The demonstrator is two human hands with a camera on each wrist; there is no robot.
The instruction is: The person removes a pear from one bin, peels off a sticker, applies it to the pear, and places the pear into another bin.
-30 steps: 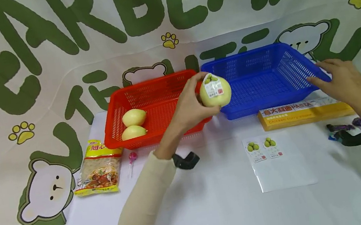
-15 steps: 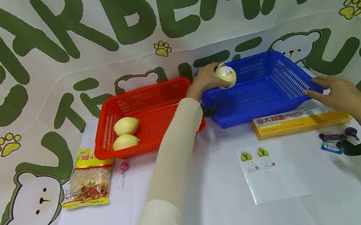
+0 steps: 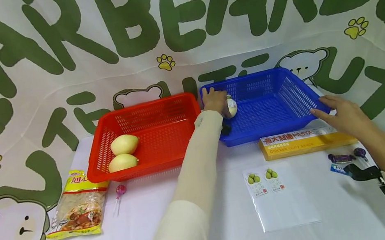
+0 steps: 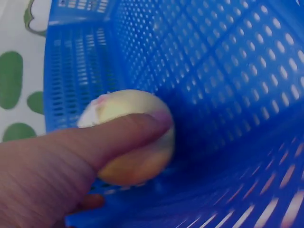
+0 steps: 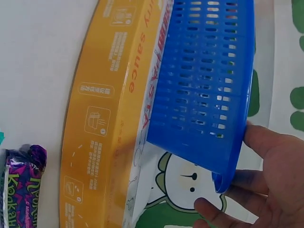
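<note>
1. Centre of the frame: the left hand (image 3: 214, 101) grips a pale yellow fruit (image 3: 231, 106) with a sticker on it, thumb curled over it, low in the near left corner of the blue basket (image 3: 287, 93)
2. Right of centre: the right hand (image 3: 341, 116) holds the blue basket's near right corner, thumb against the rim, fingers underneath
3. Left of centre: a red basket (image 3: 165, 140) holds two more fruits (image 3: 124, 144); a yellow pasta box (image 3: 304, 141) lies just before the blue basket
</note>
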